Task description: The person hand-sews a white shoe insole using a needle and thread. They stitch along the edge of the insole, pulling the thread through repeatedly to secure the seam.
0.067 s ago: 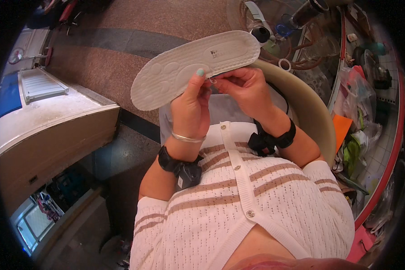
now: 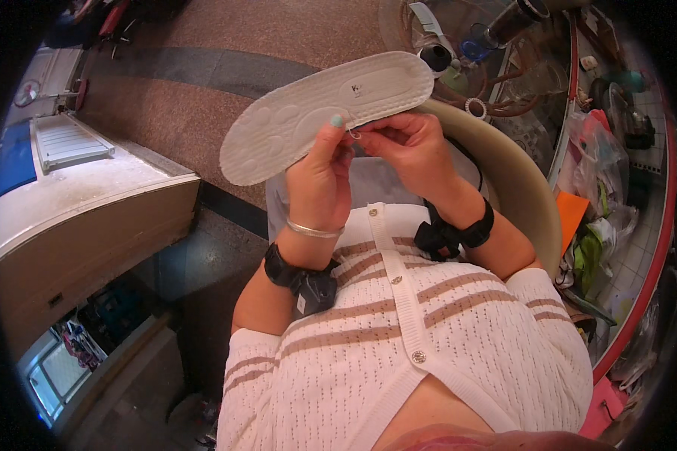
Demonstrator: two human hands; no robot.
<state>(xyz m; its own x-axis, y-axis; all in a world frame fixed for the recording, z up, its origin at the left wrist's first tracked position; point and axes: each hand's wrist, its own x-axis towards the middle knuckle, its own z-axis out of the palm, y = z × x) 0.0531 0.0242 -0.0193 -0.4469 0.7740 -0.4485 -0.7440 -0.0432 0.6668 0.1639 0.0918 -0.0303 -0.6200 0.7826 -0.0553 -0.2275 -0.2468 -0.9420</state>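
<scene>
A white insole [image 2: 278,128] with raised ovals and a bumpy rim is held up in front of my chest, slanting up to the right. My left hand [image 2: 322,177] grips its near edge, the thumb lying across the patterned face and the other fingers curled beneath. At that same edge, my right hand [image 2: 414,150] is closed in a pinch. A thin pale loop, thread-like, [image 2: 354,134] shows between the two hands by the right fingertips. Whatever else the right fingers hold is hidden.
A beige rounded chair or tub rim [image 2: 530,173] curves close by my right arm. Beyond it stand a glass-topped table [image 2: 504,83] with several items and a heap of plastic bags [image 2: 598,161]. A white-topped counter [image 2: 98,184] juts in from the left.
The insole has tilted very slightly in my hands. Both hands keep nearly the same place and grip.
</scene>
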